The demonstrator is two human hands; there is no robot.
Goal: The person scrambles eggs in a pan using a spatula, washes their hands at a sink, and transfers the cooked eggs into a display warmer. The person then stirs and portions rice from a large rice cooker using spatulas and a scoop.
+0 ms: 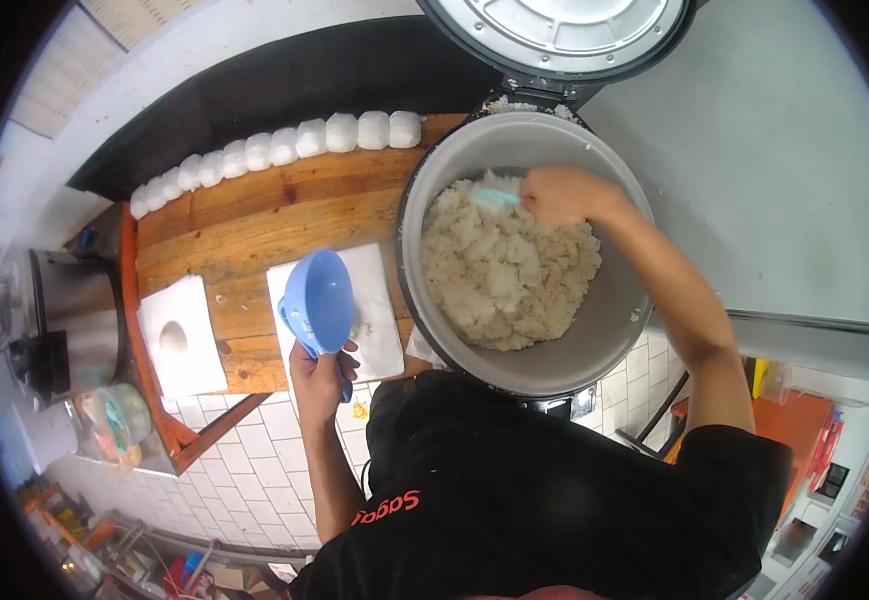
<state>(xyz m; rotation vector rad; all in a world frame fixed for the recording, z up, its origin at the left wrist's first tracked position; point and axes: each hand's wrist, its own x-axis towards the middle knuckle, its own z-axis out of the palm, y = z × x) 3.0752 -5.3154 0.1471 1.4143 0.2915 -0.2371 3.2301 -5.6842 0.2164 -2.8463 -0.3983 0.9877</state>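
Note:
My left hand (320,378) is closed round the handle of a blue bowl-shaped scoop (322,300), tilted above white paper (373,300) on the wooden table (254,235). My right hand (560,196) reaches into a large round rice cooker (614,290), its fingers wrapped round a light turquoise utensil (495,197). The utensil's end touches the heaped white rice (514,275) and is slightly blurred. The inside of the blue scoop shows no rice.
Several white wrapped bundles (342,133) line the table's back edge. Another paper stack (179,340) lies at the left. The cooker's raised lid (564,35) stands behind it. A metal pot (79,310) is at far left.

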